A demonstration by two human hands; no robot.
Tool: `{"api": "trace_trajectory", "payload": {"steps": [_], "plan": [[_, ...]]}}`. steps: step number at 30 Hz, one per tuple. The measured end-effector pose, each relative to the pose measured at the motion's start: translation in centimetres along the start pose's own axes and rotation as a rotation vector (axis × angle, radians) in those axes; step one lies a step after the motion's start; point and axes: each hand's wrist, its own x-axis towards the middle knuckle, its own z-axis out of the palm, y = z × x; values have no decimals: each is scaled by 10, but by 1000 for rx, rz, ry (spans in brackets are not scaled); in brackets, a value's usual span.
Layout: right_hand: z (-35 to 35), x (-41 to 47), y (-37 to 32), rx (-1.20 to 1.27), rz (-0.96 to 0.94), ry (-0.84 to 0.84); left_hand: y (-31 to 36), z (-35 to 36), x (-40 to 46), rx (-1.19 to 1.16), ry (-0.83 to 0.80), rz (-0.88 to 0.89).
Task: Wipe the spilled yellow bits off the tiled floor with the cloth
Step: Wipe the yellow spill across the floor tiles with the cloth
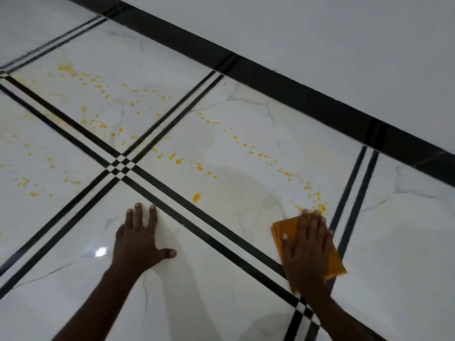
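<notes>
The yellow bits (309, 187) lie scattered over the white tiled floor (246, 134) in loose trails: one line runs from the middle of the floor down to the right, ending just beyond the fingertips of the right hand (306, 244); another spreads across the tile at upper left, with fainter specks further left. A single larger blob (196, 197) sits alone near the double black stripes (187, 212) that cross between the tiles.

The orange cloth (280, 231) lies flat on the floor at lower right, its far edge touching the nearest bits. The right hand rests on top of it with straight, spread fingers pressing it down, so most of the cloth is hidden; orange corners show on the left and right of the hand.

The left hand (139, 238) is planted flat on a bare tile at lower centre, fingers spread and thumb out to the right, holding nothing.

A black skirting band (307, 92) runs along the foot of the pale wall (320, 33) beyond.
</notes>
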Motion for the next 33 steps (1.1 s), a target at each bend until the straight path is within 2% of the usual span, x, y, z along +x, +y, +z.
{"api": "trace_trajectory", "payload": {"steps": [2, 4, 6, 7, 9, 11, 13, 14, 16, 19, 21, 23, 25, 28, 30, 33], "plan": [[-1, 40, 15, -21, 135, -21, 14, -6, 4, -42, 140, 39], [-1, 100, -2, 40, 260, 11, 32, -5, 10, -64, 272, 124], [3, 152, -44, 127, 332, 39, 50, 1, 10, -42, 226, 186], [6, 167, -73, 146, 309, 45, 53, 6, 10, -12, 181, 185], [16, 168, -133, 131, 151, 52, 49, 17, 9, 40, 158, 153], [18, 135, -173, 121, -118, 39, 39, 21, 7, 36, 162, 117], [15, 91, -161, 116, -321, 7, 30, 16, 7, 14, 140, 107], [14, 77, -135, 114, -354, 15, 26, 11, 8, 10, 117, 111], [7, 66, -69, 141, -269, 33, 16, 2, 8, 11, 71, 109], [-4, 96, 4, 66, 59, -1, 12, 1, 7, -13, 38, 118], [-9, 140, -11, 99, 256, 22, 14, 5, 7, 5, 35, 118], [-4, 175, -64, 151, 313, 22, 11, 5, 9, 6, 37, 122], [9, 184, -133, 151, 158, -4, 7, 2, 11, -8, 20, 121], [16, 144, -202, 96, -245, -14, 5, -8, 9, 13, 8, 122], [14, 118, -197, 100, -355, -22, 6, -13, 11, 41, 10, 99], [19, 90, -147, 55, -431, -7, 5, -22, 23, 54, 8, 50]]}}
